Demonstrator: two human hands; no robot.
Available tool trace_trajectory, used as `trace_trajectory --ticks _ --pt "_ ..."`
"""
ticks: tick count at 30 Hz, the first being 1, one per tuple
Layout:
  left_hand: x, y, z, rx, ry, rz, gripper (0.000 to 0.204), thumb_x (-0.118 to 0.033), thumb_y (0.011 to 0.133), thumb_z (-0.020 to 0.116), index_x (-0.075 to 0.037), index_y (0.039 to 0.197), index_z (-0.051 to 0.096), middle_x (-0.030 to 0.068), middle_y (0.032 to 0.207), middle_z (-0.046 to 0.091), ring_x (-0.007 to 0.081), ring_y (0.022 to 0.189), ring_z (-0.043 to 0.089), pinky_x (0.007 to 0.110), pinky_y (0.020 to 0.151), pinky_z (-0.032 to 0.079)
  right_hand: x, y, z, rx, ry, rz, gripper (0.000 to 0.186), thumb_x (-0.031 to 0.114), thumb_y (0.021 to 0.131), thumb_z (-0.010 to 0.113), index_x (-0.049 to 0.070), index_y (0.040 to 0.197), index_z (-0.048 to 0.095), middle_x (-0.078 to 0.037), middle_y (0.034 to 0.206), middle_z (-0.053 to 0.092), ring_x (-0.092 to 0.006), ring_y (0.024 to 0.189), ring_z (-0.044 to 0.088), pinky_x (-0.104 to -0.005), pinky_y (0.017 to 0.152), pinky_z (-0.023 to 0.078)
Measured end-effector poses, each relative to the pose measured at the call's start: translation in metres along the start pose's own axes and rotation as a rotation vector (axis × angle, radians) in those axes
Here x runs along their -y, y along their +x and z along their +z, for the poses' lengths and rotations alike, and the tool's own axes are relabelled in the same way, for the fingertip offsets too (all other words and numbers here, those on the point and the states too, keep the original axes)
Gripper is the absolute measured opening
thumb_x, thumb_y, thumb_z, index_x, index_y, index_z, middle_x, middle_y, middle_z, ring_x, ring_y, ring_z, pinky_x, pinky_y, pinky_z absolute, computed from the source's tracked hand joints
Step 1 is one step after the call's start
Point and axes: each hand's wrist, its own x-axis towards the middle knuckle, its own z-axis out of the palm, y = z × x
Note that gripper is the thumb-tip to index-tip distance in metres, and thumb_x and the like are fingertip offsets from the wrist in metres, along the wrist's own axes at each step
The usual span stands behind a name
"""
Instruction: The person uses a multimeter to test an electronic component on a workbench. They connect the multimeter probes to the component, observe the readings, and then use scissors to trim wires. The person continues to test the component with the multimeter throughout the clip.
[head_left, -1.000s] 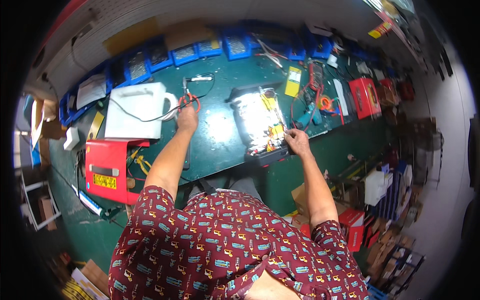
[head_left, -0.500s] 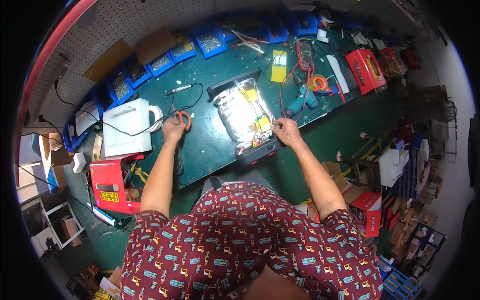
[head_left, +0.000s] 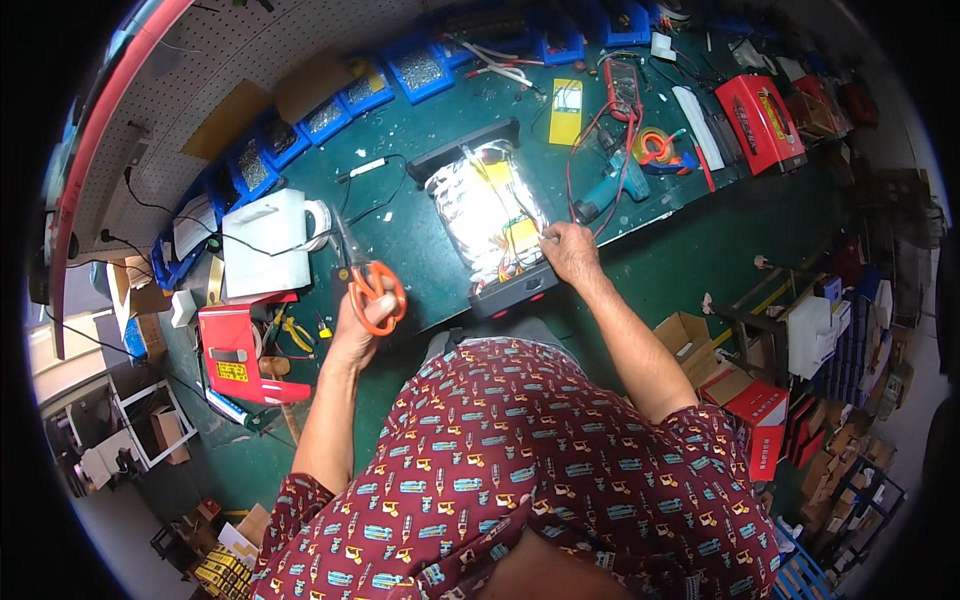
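A silver foil-wrapped pack [head_left: 465, 225] lies on the green bench between two black end panels [head_left: 465, 147], its surface glaring in the light. Yellow patches and thin coloured wires [head_left: 512, 268] run along its right side and near end. At that right edge, my right hand [head_left: 572, 252] has its fingertips pinched together; what lies between them is too small to make out. My left hand [head_left: 352, 330] grips a pair of scissors [head_left: 400, 296] by the orange handles, over the bench's front edge left of the pack. The blades point away from me.
Blue bins [head_left: 418, 75] of small parts line the back. To the left stand a white foam block [head_left: 265, 245] and a red case [head_left: 235, 350]. On the right lie a teal power drill [head_left: 612, 190], a red multimeter [head_left: 622, 85] with leads and a red box [head_left: 760, 125].
My left hand has lifted the scissors off the bench and drawn them nearer to me. My right hand stays at the pack's right edge. The view has shifted slightly.
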Motion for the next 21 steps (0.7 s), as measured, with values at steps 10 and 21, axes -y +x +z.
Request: trace_trajectory --ticks 10,21 --pt "0.016 0.051 0.072 0.452 0.981 0.063 0.024 -0.019 0.091 0.068 -0.001 0.106 0.066 0.0102 0.079 0.066 0.0242 0.074 0.067 0.040 0.070 0.052 0.003 0.001 -0.002 0.002 0.013 0.045 0.022 0.022 0.081 0.072 0.009 0.097 0.080 -0.021 0.093 0.075 -0.0400 0.093 0.073 -0.0483 0.085 0.058" --pt "0.028 0.101 0.114 0.578 1.674 0.111 0.034 -0.034 0.089 0.067 -0.002 0.098 0.077 0.0222 0.095 0.076 0.0376 0.095 0.075 0.049 0.082 0.058 0.016 -0.006 -0.007 -0.041 -0.058 0.112 0.022 0.027 0.087 0.072 0.008 0.098 0.079 -0.020 0.097 0.076 -0.0414 0.097 0.072 -0.0503 0.087 0.057"
